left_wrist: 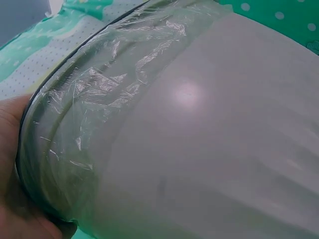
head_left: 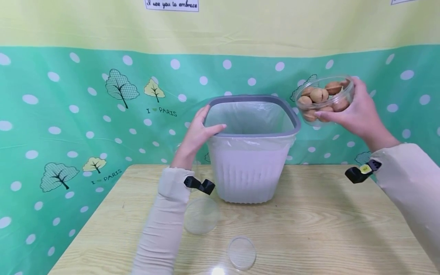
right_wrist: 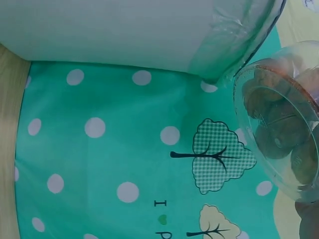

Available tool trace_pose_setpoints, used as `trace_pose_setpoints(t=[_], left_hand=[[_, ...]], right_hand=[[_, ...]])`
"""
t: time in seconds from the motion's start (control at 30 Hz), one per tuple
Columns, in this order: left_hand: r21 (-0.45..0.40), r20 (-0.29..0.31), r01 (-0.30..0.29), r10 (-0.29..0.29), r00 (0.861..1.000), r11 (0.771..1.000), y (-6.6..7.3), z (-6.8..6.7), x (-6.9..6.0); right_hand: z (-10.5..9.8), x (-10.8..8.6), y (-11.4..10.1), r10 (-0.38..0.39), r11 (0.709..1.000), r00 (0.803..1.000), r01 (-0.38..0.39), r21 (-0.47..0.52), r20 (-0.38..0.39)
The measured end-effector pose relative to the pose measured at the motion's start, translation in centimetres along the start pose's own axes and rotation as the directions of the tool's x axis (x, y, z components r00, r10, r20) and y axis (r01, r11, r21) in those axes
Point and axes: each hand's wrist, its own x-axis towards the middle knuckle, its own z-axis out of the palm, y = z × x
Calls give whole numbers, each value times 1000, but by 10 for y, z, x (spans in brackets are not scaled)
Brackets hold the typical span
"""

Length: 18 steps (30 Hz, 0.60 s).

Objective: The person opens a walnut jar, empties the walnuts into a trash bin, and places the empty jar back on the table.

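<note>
A white trash bin [head_left: 247, 172] with a grey rim and a clear plastic liner stands upright on the table. My left hand [head_left: 197, 133] grips the left side of its rim, thumb over the front edge; in the left wrist view, the liner [left_wrist: 119, 74] is folded over the rim beside that hand. Up to the right of the bin, my right hand [head_left: 361, 109] holds a clear round plastic container [head_left: 309, 117], tilted towards the bin. Inside are several brown, round, walnut-like pieces [head_left: 319, 94], also visible through the container wall in the right wrist view.
A large clear round lid [head_left: 201, 215] lies on the wooden table [head_left: 309, 229] near the left forearm. Closer to the front is a smaller clear disc [head_left: 241, 253]. Behind the left wrist, a clear object is mostly hidden. A green dotted cloth [head_left: 68, 114] hangs behind the table.
</note>
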Motion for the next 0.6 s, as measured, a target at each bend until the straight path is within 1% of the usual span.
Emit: trace_pose_setpoints(t=[0.17,0.3,0.4,0.6], left_hand=[[6,6,4,-5,1000,1000,1,-1,-1],[7,4,-8,8,1000,1000,0,-2,-1],[7,5,-16,15,1000,1000,-1,-2,0],[2,8,-9,9,1000,1000,0,-1,0]], right_hand=[[2,10,-3,-29,999,1000,29,-15,3],[4,16,-4,-79,996,997,79,42,18],[5,18,-5,-98,994,995,97,58,26],[6,21,-9,-125,992,992,124,27,25]])
